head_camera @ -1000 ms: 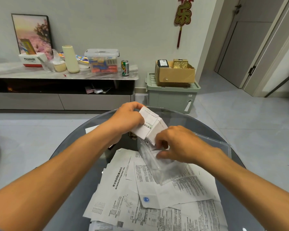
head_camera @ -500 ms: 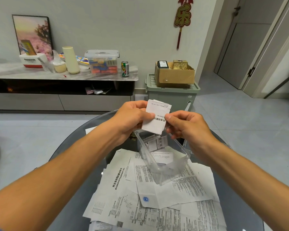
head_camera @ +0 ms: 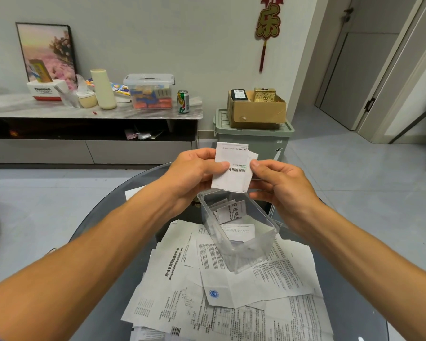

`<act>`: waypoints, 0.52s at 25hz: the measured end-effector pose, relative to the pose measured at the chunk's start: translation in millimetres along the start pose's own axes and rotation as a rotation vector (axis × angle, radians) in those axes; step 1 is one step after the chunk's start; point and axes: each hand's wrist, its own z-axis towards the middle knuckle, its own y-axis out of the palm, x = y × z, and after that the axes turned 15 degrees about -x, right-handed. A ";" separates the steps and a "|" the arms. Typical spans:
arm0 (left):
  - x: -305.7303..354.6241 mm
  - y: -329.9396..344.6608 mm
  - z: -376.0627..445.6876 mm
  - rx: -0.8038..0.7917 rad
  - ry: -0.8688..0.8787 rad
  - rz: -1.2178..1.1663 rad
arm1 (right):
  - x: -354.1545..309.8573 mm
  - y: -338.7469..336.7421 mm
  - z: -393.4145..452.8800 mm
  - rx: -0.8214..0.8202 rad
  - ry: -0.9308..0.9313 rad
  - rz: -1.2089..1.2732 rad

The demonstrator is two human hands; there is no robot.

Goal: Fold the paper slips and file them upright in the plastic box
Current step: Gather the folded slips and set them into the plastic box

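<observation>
Two hands, one slip: a folded paper slip (head_camera: 231,168) is held up in the air just above the far end of the plastic box (head_camera: 251,252), not touching it.
Slip's look: white, folded to a tall narrow packet, with a row of black printed characters across its middle and fine print along the top edge; a second folded layer juts out at its right edge.
Left hand (head_camera: 194,173): thumb pressed on the slip's front at the left edge, fingers curled behind, pinching it.
Right hand (head_camera: 278,183): thumb on the slip's right edge, fingers curled underneath, also pinching it.
Box: clear, rectangular, open-topped, standing on loose sheets, its long axis running away from the viewer and angled to the left.
Inside the box: a few folded slips (head_camera: 230,214) lean at a tilt at the far end; another lies flatter nearer the middle.
Loose sheets (head_camera: 207,291): many unfolded printed leaflets overlap in a heap under and in front of the box; one bears a round blue emblem, one a barcode.
Table (head_camera: 103,237): round dark glass top, carrying the heap and box.
Beyond: a low sideboard (head_camera: 84,114) against the wall with a green can (head_camera: 183,101) and a lidded clear tub (head_camera: 149,91).
</observation>
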 end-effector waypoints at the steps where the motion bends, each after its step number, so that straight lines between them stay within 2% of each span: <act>1: 0.0 -0.4 0.4 0.020 0.004 -0.003 | -0.9 -0.8 0.3 0.023 -0.007 -0.015; 6: -5.0 -0.9 -0.7 0.047 -0.010 0.106 | 1.2 2.7 -3.5 0.039 -0.041 -0.169; 11: -5.8 2.2 -0.1 0.111 0.020 0.066 | -0.4 6.7 -5.2 0.069 -0.092 -0.182; 13: -7.4 2.3 0.8 0.123 0.017 0.073 | -0.9 5.3 -5.5 0.033 -0.080 -0.137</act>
